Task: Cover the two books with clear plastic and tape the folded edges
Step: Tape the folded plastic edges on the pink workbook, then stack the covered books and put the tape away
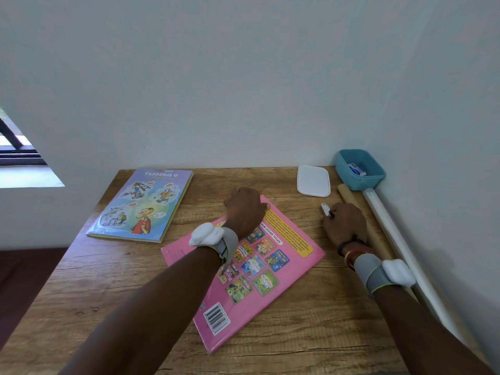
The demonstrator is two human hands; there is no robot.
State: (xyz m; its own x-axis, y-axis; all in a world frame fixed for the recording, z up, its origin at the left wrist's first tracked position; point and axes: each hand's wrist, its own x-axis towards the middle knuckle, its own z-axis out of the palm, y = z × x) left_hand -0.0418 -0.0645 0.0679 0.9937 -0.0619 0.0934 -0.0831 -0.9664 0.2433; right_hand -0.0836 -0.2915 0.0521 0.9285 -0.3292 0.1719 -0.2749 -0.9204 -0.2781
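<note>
Curling over the pink book (pixel 254 309), left hand (pixel 244 209), grip unclear; right hand (pixel 345 226) pinches a white object (pixel 325 209).

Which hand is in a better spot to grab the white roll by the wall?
Right, probably. The right hand lies near the white roll, though it pinches a small white thing it may need to put down. The left hand rests on the pink book, farther away.

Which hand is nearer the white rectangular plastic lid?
Right. The right hand lies just in front of the lid; the left hand rests on the pink book, farther to its left.
</note>
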